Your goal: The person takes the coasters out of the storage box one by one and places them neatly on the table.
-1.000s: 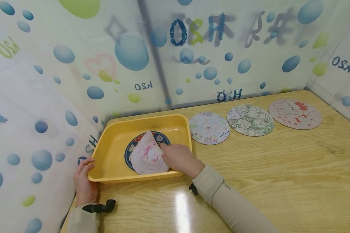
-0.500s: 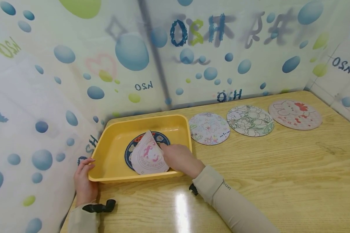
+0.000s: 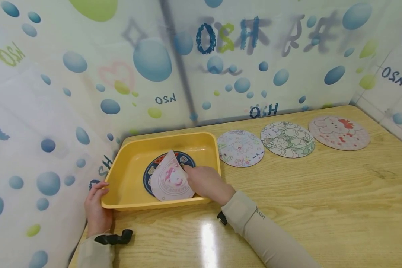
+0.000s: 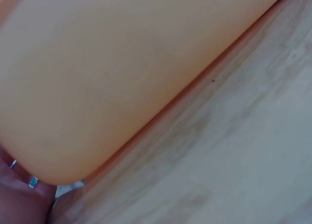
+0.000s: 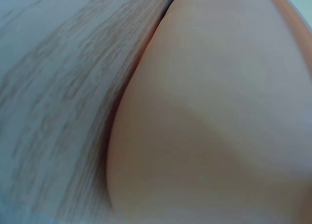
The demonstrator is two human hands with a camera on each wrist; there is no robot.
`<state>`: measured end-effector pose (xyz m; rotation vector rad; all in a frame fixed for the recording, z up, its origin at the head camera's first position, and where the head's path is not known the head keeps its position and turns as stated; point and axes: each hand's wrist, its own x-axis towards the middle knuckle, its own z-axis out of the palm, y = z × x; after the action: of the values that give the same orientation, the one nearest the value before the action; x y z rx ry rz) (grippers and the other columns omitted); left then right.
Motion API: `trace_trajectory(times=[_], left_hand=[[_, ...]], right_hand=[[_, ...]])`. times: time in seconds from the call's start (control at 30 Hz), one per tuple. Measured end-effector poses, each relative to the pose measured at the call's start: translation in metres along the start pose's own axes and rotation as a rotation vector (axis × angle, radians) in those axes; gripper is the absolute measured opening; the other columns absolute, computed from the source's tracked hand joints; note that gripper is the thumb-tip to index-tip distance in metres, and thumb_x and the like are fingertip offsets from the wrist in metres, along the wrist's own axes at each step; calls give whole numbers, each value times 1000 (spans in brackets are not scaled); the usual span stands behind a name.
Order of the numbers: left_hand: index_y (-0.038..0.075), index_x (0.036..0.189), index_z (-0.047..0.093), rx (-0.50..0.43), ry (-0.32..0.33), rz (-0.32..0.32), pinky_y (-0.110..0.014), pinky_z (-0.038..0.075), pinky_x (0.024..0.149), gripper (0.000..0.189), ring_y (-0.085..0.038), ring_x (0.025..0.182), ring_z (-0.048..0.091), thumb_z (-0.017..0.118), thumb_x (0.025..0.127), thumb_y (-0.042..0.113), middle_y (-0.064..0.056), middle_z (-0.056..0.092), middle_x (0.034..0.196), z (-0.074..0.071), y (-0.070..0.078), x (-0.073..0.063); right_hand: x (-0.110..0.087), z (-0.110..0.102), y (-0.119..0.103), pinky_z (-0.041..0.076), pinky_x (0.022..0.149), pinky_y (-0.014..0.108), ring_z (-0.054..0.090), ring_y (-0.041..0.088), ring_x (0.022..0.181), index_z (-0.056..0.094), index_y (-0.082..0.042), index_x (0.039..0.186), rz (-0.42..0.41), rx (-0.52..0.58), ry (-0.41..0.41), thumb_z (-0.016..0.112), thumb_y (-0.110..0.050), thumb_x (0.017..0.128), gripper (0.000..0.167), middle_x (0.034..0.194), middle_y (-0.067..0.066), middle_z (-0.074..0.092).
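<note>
In the head view, a yellow plastic tray (image 3: 127,186) stands on the table's left side. My left hand (image 3: 98,208) holds its near left corner, with fingers over the rim. In the left wrist view, part of that hand (image 4: 22,194) shows beside the tray wall (image 4: 112,87). Inside the tray my right hand (image 3: 206,181) pinches the edge of a pink round mat (image 3: 169,184) with a unicorn print. That mat is bent, its upper edge raised. Beneath it lies a dark blue round mat (image 3: 148,175), partly covered. The right fingertips are partly hidden; the right wrist view has only the tray's outer wall (image 5: 204,112).
Right of the tray, a row of round mats lies along the table's back: a pastel doodle one (image 3: 241,148), a green floral one (image 3: 288,139) and a pink rabbit one (image 3: 339,133). Behind the wooden table (image 3: 288,193) rises a bubble-patterned wall covering (image 3: 221,82).
</note>
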<state>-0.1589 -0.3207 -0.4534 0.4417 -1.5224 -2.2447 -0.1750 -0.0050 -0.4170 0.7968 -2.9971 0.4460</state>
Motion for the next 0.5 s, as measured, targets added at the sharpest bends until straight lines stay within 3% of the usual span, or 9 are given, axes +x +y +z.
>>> trace_trajectory(times=[0.17,0.5], left_hand=[[-5,92,58,-16,-10,25,-22,47,80,16,-20,102,43,43,88,-1,-7,44,110,1,0,0],[-3,93,58,-12,-10,11,-22,47,81,15,-20,103,43,44,88,0,-6,44,110,2,2,-1]], right_hand=[[-1,-1,0,50,57,31,59,16,71,44,-10,130,-23,-11,18,44,-22,91,41,90,7,64],[-1,-1,1,50,60,30,59,15,73,43,-10,132,-19,1,6,42,-22,92,41,96,8,64]])
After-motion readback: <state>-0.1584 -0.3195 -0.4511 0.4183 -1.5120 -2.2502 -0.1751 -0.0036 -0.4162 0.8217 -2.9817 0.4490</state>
